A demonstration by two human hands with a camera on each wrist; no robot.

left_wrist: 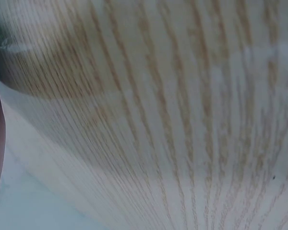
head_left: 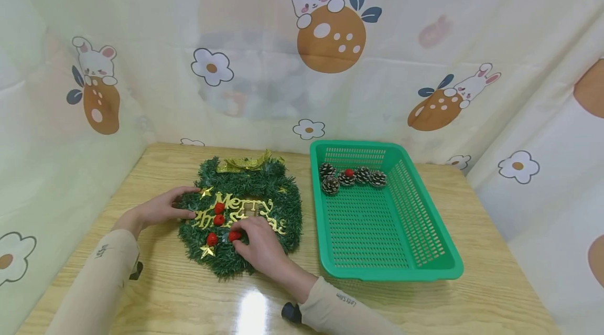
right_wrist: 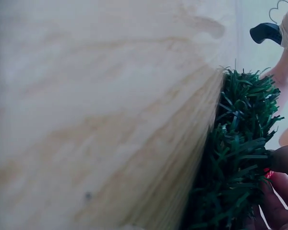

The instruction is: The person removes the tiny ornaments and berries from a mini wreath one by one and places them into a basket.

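Note:
A green Christmas wreath [head_left: 245, 183] with a gold "Merry Christmas" sign [head_left: 236, 203] lies on the table. Several red artificial berries [head_left: 218, 219] and gold stars [head_left: 206, 251] sit on its left and lower left, and a gold bow [head_left: 243, 164] tops it. My left hand [head_left: 165, 206] rests at the wreath's left edge, thumb and fingers extended and touching it. With the right hand [head_left: 261, 246] I pinch a red berry [head_left: 234, 236] at the lower middle of the wreath. In the right wrist view, greenery [right_wrist: 240, 139] partly hides the fingertips [right_wrist: 283, 160].
To the right stands a green plastic basket [head_left: 391, 272]. Several pine cones [head_left: 331, 185] lie at its far left, one with a red berry [head_left: 349, 173] on it. A patterned curtain [head_left: 264, 99] hangs behind the wooden table [head_left: 476, 251].

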